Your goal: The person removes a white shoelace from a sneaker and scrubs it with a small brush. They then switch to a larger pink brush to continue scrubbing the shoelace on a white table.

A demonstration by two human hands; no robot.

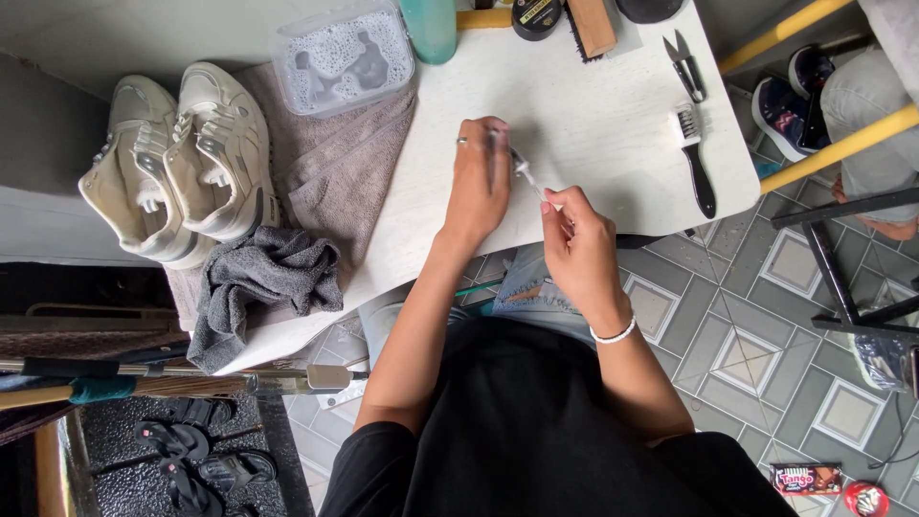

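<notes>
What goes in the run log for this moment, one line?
left hand: flat on white table | right hand: pinching small white-tipped tool | pair of white sneakers: on grey towel

Two white sneakers (177,158), two grey towels (325,163), two brushes (694,158), one soapy tub (343,57), one pair of snips (685,65), one round tin (535,16).

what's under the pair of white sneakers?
The white sneakers sit on a brown-grey towel spread across the white table. A crumpled grey cloth lies beside them. The surface beneath the shoes is covered.
</notes>
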